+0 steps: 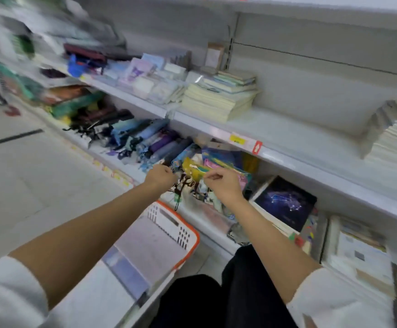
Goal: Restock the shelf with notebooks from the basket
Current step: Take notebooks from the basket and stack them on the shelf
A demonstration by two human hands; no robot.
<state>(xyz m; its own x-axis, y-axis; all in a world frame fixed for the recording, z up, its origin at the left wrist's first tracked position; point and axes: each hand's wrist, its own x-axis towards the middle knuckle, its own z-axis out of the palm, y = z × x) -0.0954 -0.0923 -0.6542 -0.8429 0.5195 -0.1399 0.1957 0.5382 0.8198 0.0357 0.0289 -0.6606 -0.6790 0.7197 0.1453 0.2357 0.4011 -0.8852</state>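
Observation:
Both arms reach to the lower shelf (pixel 192 216). My left hand (pixel 160 178) is curled at the end of a row of folded umbrellas (pixel 145 140); what it grips is blurred. My right hand (pixel 223 185) has its fingers curled at a yellow packet (pixel 194 170) among colourful packets. A white basket with an orange rim (pixel 188 229) sits on the floor below my arms, with pale flat notebooks (pixel 150 247) inside. Cream notebooks (pixel 218 100) are stacked on the middle shelf (pixel 287 138).
A dark star-pattern notebook (pixel 285 202) leans on the lower shelf to the right, next to more white books (pixel 358 252). Another white stack (pixel 396 140) sits far right on the middle shelf. Stationery packs (pixel 150 76) fill its left part. Tiled floor (pixel 39 174) lies left.

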